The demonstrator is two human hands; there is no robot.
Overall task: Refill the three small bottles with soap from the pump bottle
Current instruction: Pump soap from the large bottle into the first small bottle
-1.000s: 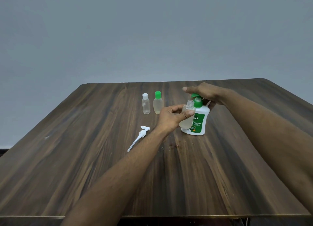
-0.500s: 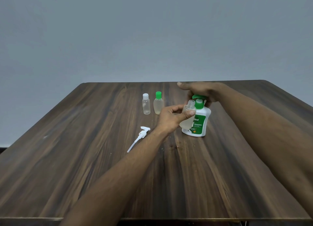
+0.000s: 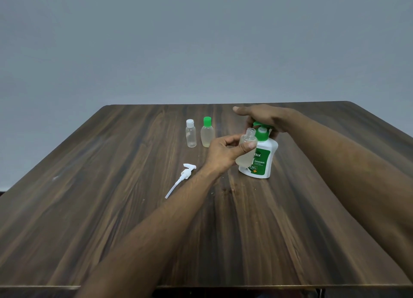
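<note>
Dark-grained wood desk (image 3: 93,219), grey wall behind.

Item: pump bottle (image 3: 260,159), white body with green label, green pump head. Stands upright right of the desk's middle, toward the far edge.

Item: right hand (image 3: 266,118), laid over the top of the pump head, palm down. Fingers extend forward nearly straight, resting on the pump rather than wrapped round it.

Item: uncapped small bottle (image 3: 245,150), clear, open neck, pale liquid in the lower part. Held just in front of the pump bottle, neck close under the green spout, tilted slightly.

Item: left hand (image 3: 225,151), gripping the uncapped bottle; thumb across its front, fingers curled round the far side.

Item: white-capped small bottle (image 3: 190,133), clear, upright, left of the hands toward the far edge.

Item: green-capped small bottle (image 3: 206,134), upright, holding yellowish liquid, just beside the white-capped one on its right; whether they touch cannot be told.

Item: loose white pump (image 3: 182,179) with its dip tube, lying flat on the desk, nearer than the two capped bottles, left of the left forearm.
</note>
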